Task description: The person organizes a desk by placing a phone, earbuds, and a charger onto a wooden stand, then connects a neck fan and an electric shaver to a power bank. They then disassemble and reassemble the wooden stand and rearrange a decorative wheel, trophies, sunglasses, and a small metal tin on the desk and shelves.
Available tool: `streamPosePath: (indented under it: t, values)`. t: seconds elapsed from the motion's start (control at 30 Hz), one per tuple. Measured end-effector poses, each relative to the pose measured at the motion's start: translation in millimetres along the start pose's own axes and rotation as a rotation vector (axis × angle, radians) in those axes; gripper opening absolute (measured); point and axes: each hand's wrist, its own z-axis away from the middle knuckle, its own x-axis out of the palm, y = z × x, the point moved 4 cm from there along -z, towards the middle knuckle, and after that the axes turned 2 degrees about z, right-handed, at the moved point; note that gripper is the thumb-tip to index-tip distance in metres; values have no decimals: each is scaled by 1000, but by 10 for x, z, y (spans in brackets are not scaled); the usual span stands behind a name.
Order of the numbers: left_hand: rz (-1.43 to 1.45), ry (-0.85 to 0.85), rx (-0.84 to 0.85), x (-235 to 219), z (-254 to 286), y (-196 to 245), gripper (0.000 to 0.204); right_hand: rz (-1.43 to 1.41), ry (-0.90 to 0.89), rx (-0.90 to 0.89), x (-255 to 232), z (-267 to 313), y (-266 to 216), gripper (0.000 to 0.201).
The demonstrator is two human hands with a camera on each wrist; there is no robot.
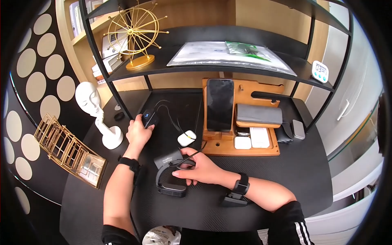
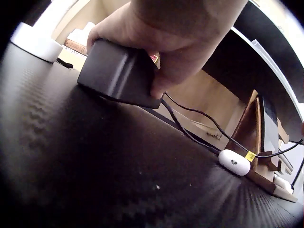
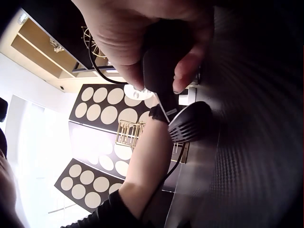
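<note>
- My left hand grips the black box, fingers and thumb on opposite sides of it, at the desk near the white head figure's base.
- My right hand grasps the neck fan (I take it for one by its vents), fingers and thumb closed about one part of the curve.
- From my right grip, the fan's vented end lies to the left and nearer my body; its curve bows out leftward.
- The box sits ahead and left of the fan, well apart from it; my left hand is much the nearer to the box. Its long axis I cannot tell, since my fingers cover part.
- A black cord leads from beside the box, past the white case, toward my right hand.
</note>
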Motion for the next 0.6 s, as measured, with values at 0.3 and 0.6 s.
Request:
streamPosePath:
  t: [0.3,0.6]
  values:
    - [77,-48,-16,72,-99,-31,59,27,168,66,-154,-73,202,61]
    - [267,-170,504,-520,731,16,49,-54,229,107,-220,-126,241,77]
